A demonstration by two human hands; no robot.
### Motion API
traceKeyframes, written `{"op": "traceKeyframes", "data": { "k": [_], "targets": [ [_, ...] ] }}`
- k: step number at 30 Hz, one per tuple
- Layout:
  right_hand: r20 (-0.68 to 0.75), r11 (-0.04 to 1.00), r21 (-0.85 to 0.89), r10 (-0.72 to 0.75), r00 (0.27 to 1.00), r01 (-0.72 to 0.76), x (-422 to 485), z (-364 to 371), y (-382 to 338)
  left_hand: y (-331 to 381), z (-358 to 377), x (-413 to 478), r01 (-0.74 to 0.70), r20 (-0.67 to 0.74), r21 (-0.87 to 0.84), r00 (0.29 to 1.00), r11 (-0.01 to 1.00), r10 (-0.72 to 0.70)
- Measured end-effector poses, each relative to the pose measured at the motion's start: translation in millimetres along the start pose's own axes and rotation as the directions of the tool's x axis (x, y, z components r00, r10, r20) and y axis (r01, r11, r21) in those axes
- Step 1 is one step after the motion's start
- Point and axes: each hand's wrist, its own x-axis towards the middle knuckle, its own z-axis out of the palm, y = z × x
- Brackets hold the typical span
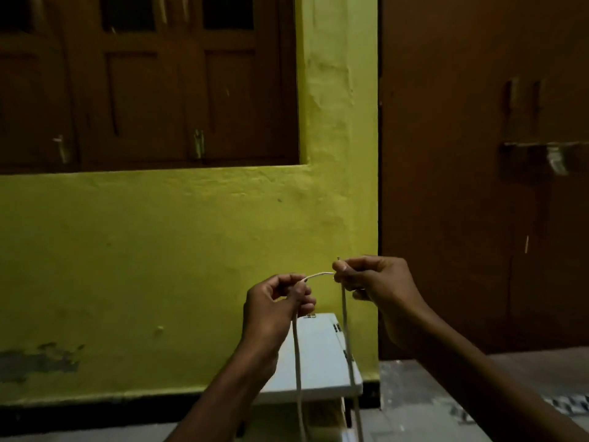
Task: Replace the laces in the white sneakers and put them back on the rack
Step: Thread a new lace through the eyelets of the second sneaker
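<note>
A pale shoelace [319,275] is stretched between both raised hands, in front of the yellow wall. My left hand [274,306] pinches one part of it, and a strand hangs straight down from that hand out of the bottom of the frame. My right hand [373,282] pinches the lace near its tip, which sticks up above the fingers; a second strand hangs down from it. The white rack [318,355] stands below and behind the hands, its top shelf partly covered by my left forearm. No sneakers are in view.
A yellow wall [159,266] fills the middle, with a dark wooden window [143,81] above it. A brown wooden door [478,154] with a metal latch [556,161] stands at the right. Grey floor [414,393] runs along the bottom.
</note>
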Motion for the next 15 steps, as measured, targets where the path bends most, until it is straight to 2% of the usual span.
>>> {"op": "traceKeyframes", "data": {
  "k": [6,15],
  "targets": [
    [-0.020,0.999,0.049,-0.019,1.000,0.020,2,3,-29,46,9,12,0.043,0.059,-0.198,0.998,0.979,-0.032],
    [-0.021,0.992,0.120,0.027,0.999,-0.024,-6,1,-38,62,8,-2,0.046,0.067,-0.195,0.997,0.980,-0.034]
  ]
}}
